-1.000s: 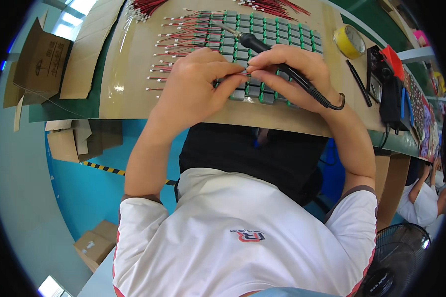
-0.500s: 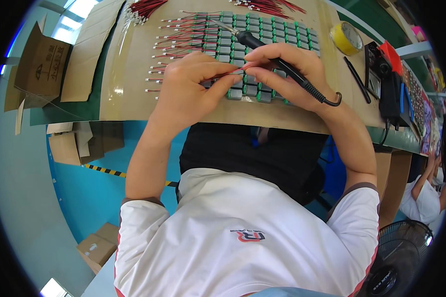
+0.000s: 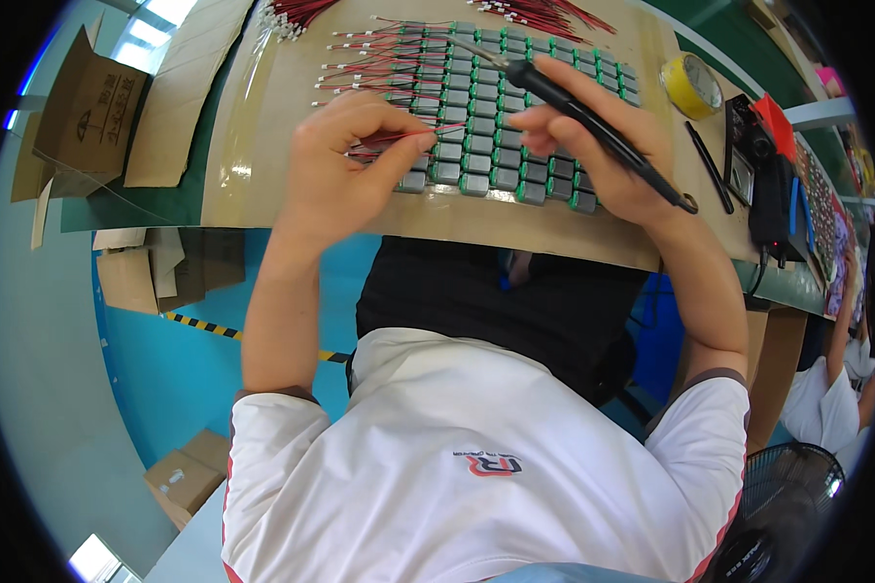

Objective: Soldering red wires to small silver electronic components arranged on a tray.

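We pinch red wire [image 3: 399, 139] in left hand [image 3: 345, 165]; right hand [image 3: 603, 146] grips soldering iron [image 3: 574, 107]. Far rows of small green parts [image 3: 515, 117] wired, near rows look bare.

Red wire [image 3: 403, 136] lies across grey-green cells [image 3: 496, 107], rowed flat on board; black iron [image 3: 574, 107] slants above.

Two hands at work: left hand [image 3: 345, 160], right hand [image 3: 603, 146]. One black soldering iron [image 3: 593, 126]. One yellow tape roll [image 3: 690, 85]. One black pen [image 3: 710, 165]. One floor fan [image 3: 783, 505]. Small green-capped cells [image 3: 501, 117]: dozens in rows, exact count unclear.
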`<state>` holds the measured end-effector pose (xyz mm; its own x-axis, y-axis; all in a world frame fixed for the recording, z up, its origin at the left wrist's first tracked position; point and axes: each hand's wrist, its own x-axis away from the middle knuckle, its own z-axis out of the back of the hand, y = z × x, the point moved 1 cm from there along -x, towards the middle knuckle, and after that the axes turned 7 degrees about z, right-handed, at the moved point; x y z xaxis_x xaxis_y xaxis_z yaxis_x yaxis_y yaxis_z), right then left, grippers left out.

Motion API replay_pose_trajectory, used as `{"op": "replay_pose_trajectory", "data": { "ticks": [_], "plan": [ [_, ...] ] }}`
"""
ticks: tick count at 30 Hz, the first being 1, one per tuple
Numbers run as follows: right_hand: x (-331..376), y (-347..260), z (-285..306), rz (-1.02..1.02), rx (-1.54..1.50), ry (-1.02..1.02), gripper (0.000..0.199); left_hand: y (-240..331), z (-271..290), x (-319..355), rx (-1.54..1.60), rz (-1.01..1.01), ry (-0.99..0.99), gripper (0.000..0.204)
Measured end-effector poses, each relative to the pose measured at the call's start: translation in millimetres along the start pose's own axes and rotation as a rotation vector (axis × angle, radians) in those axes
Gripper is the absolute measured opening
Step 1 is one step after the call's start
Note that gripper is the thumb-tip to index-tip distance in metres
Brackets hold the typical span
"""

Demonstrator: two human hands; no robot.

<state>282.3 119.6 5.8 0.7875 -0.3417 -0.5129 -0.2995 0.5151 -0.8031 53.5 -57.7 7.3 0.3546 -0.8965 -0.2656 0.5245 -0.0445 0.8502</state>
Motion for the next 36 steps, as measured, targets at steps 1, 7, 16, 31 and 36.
{"op": "replay_pose_trajectory", "data": {
  "ticks": [1,7,16,31,36],
  "plan": [
    [3.9,0.6,5.6,-0.013,-0.022,-0.01,0.049,-4.5,5.7,0.6,-0.012,-0.046,0.003,0.008],
    [20.5,-5.2,22.4,0.238,0.242,-0.115,0.048,-13.0,18.7,1.0,-0.061,-0.107,-0.08,0.009],
    [28.5,-9.4,13.7,0.238,0.261,-0.141,0.037,-16.9,19.2,-3.6,-0.183,-0.124,-0.171,0.011],
    [27.4,-6.4,10.3,0.237,0.262,-0.2,0.037,-14.8,17.3,-2.8,-0.266,-0.116,-0.181,0.011],
    [25.2,-8.6,10.7,0.246,0.275,-0.217,0.038,-16.5,15.0,-4.6,-0.252,-0.109,-0.154,0.008]
  ]
}}
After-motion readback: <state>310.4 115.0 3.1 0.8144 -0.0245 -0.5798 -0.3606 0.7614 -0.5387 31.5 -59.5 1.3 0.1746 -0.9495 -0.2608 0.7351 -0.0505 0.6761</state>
